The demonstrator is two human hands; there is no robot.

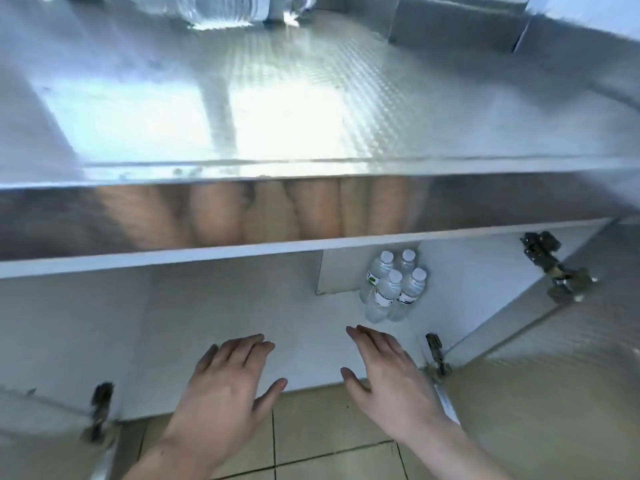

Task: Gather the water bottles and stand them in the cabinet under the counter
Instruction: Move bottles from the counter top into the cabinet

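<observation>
Cabinet: under counter, both doors swung open, white floor mostly bare.
Stowed: four small water bottles w/ white caps, upright, packed tight as a cluster at back right of cabinet floor, touching each other, just beside a white rear panel.
Counter: shiny patterned metal top; at far edge a blurred clear plastic bundle, prob. more bottles, count not readable.
Left hand: palm down, fingers spread & slack, gripping nothing, hovering over front lip of cabinet floor.
Right hand: same, fingers loose & extended, empty, near front edge, short of the bottle cluster, not touching it.
Hinges: metal, on right door, open wide; another at left.
Floor tiles: beige, no bottles on visible part.
Done so far: judged approx. one batch placed & standing OK.
Left to do: judged to fetch whatever is in the bundle up top, stand those next to the four; plenty of room to left of cluster.
Risk: judged low; tight cluster could topple if bumped while adding.
Overall: partway, exact share unknowable since bundle blurred.
</observation>
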